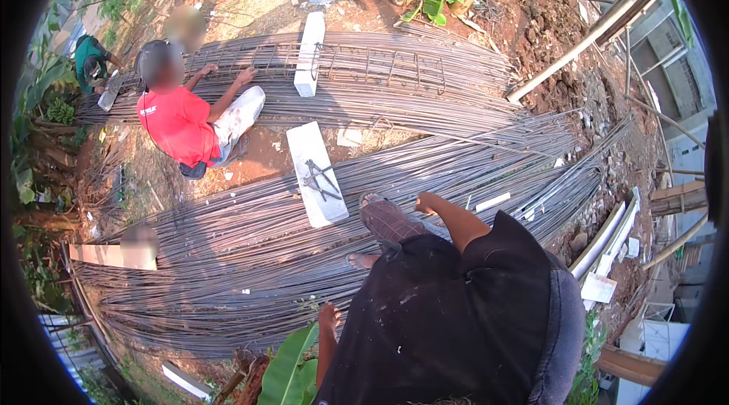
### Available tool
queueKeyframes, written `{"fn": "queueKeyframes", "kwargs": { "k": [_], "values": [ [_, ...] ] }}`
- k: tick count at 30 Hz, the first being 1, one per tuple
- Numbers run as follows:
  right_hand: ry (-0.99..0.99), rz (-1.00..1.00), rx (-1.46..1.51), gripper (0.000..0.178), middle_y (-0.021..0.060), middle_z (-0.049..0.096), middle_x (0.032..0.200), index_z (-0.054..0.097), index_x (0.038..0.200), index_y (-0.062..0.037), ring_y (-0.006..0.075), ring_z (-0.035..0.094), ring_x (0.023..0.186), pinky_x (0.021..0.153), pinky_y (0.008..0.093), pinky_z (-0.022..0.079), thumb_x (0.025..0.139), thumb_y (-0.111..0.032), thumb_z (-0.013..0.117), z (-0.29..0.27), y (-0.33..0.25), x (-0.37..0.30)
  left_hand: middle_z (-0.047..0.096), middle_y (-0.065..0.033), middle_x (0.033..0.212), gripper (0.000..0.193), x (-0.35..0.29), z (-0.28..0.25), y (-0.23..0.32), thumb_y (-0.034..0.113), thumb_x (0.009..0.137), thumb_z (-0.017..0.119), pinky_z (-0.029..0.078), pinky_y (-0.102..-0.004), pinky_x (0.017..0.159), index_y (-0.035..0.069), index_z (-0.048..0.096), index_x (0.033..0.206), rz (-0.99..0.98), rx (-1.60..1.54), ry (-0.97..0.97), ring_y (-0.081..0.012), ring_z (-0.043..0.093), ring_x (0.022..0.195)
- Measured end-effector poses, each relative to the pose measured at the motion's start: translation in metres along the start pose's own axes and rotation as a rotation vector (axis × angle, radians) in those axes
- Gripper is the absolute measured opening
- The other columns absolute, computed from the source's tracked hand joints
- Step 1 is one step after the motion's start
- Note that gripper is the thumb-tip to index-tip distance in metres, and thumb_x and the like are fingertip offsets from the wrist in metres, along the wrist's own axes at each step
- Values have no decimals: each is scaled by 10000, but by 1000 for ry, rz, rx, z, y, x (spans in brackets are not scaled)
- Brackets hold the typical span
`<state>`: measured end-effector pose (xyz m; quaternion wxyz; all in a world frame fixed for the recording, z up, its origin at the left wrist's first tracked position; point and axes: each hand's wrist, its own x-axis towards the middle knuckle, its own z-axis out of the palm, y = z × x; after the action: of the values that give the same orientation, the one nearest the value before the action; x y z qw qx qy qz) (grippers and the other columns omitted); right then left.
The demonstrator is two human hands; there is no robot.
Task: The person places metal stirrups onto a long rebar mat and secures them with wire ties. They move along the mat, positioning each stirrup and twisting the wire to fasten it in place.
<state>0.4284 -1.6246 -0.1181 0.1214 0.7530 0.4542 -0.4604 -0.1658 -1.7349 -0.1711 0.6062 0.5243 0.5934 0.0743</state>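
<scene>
While my right hand (pixel 425 204) rests closed and empty above the rebar bundle (pixel 228 253), my left hand (pixel 329 317) hangs loosely open at six o'clock, the tie tool (pixel 320 179) on the white block (pixel 316 173) at eleven o'clock untouched.

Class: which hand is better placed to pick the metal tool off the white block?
Probably the right hand: it is forward over the rebar, nearer the metal tool on the white block. The left hand hangs back beside a green leaf.
</scene>
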Motion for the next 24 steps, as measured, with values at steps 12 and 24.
{"fn": "queueKeyframes", "kwargs": {
  "k": [12,24],
  "values": [
    [-52,155,459,245,117,736,868,746,997,-135,267,721,769,603,439,583,792,-261,702,-1,119,46,602,-20,851,218,145,-35,166,277,970,553,446,-371,604,127,625,1110,-153,34,-1,-189,623,773],
    [447,110,1129,426,117,701,1002,615,1276,-27,191,694,826,639,362,569,931,-278,605,-249,190,3,580,16,783,290,360,100,501,310,973,581,413,-252,554,52,675,1068,-39,34,-82,-83,524,662]
  ]
}}
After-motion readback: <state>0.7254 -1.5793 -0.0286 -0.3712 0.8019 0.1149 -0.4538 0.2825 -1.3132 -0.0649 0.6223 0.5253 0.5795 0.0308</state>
